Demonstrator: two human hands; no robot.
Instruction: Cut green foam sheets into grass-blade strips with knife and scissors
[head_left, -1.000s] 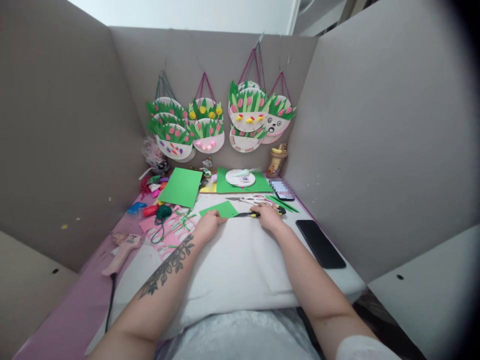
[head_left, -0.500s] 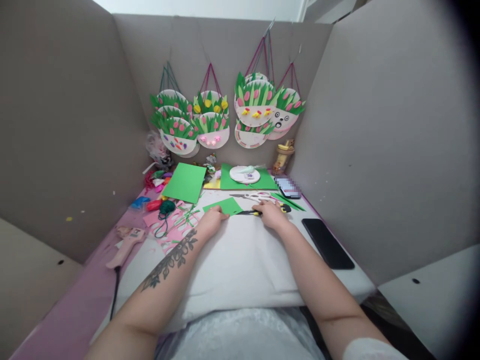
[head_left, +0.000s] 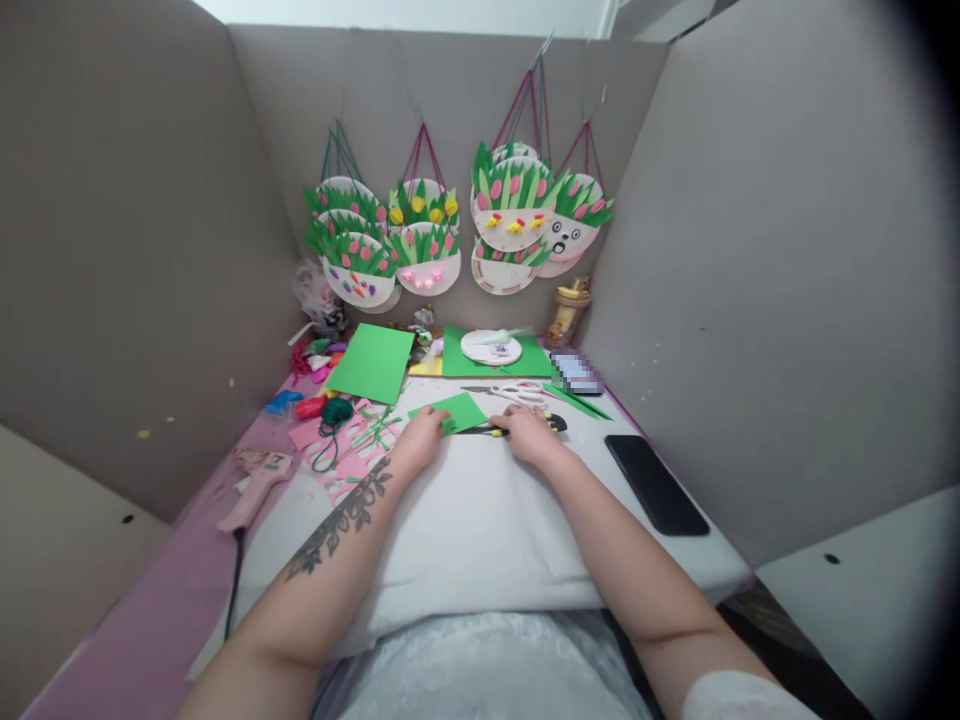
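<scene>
My left hand (head_left: 425, 432) pinches the near left edge of a small green paper sheet (head_left: 463, 410). Black scissors with yellow marks (head_left: 556, 423) are in my right hand (head_left: 525, 432), whose fingers wrap round part of them. Their blades point left, along the near edge of the green sheet; whether they touch the paper, I cannot tell. Just beyond my right hand lie white-handled scissors (head_left: 517, 391). Thin green paper strips (head_left: 379, 428) and cut pink paper (head_left: 341, 465) are scattered to the left of my left hand.
A pink glue gun (head_left: 259, 488) lies at the left. Larger green sheets (head_left: 373, 362) and a white paper plate (head_left: 480, 352) are at the back. Two phones, one black (head_left: 654, 484), rest on the right. Paper-plate flower baskets (head_left: 514, 200) hang on the back panel.
My right hand has moved left with the scissors, bringing them closer to my left hand. The blades now overlap more of the small green sheet's near edge.
</scene>
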